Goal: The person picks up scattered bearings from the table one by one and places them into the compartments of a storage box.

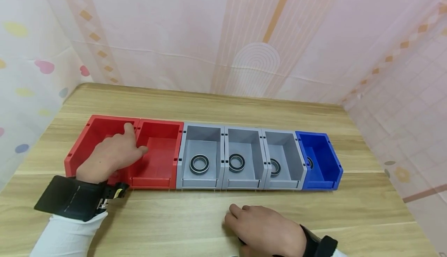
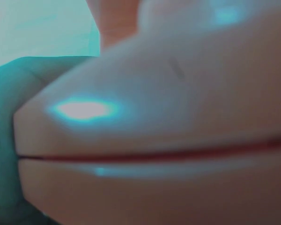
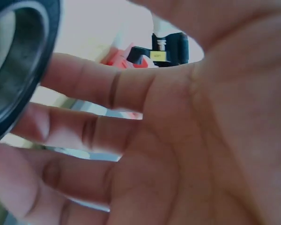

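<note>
nothing is legible, even the yellow label [image 3: 158, 56].

Six bins [image 1: 204, 133] side by side, on a table [image 1: 167, 226], bearings [image 1: 236, 170] in the rightmost four

Two bins [image 1: 158, 152] are plain red, three bins [image 1: 244, 142] pale grey, and the end bin [image 1: 320, 160] deep blue; the ball bearings [image 1: 192, 164] inside the grey ones show black rings edged in silver, as does the bearing [image 3: 27, 70] in the right hand [image 1: 263, 228]. The table [image 1: 174, 218] has tan wood grain, the left wall cloth [image 1: 21, 94] pink hearts and yellow and blue-grey spots on white, and the back cloth [image 1: 157, 28] white arches and orange-tan diamonds on pale pink
</note>
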The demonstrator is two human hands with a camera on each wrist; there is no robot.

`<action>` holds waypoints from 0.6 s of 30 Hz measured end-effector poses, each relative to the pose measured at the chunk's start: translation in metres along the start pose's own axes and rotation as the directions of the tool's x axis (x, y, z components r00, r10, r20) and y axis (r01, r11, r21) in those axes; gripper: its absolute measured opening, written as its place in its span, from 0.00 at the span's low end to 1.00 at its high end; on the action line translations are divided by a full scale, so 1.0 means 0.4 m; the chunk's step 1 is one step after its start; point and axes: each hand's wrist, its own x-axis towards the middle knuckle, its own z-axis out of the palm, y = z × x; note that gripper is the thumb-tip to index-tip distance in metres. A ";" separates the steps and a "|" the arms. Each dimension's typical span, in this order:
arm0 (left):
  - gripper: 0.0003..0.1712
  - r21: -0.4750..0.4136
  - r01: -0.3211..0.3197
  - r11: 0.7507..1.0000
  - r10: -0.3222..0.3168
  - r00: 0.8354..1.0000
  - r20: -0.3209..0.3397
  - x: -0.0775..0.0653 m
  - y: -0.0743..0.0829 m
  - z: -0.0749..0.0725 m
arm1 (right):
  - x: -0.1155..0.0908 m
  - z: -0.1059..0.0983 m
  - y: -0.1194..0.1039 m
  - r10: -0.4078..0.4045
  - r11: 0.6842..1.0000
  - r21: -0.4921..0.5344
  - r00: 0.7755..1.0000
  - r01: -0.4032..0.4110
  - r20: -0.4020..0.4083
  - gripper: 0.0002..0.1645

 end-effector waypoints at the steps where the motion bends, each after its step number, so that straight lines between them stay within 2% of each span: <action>1: 0.41 0.001 0.000 1.000 0.000 1.000 0.000 0.000 0.000 0.000 | 0.003 -0.005 -0.003 -0.013 1.000 -0.025 1.000 0.013 -0.017 0.22; 6: 0.42 0.000 0.005 1.000 -0.005 1.000 0.006 -0.003 -0.002 -0.001 | 0.023 -0.036 -0.020 -0.080 0.982 -0.178 0.991 0.059 -0.112 0.17; 11: 0.42 -0.003 0.010 1.000 -0.010 1.000 0.010 -0.005 -0.005 0.000 | 0.055 -0.074 -0.035 -0.133 0.977 -0.186 0.983 0.108 -0.126 0.19; 18: 0.42 -0.010 0.002 1.000 -0.002 1.000 0.000 -0.003 0.000 0.000 | 0.092 -0.111 -0.054 -0.212 0.959 -0.230 0.958 0.167 -0.192 0.18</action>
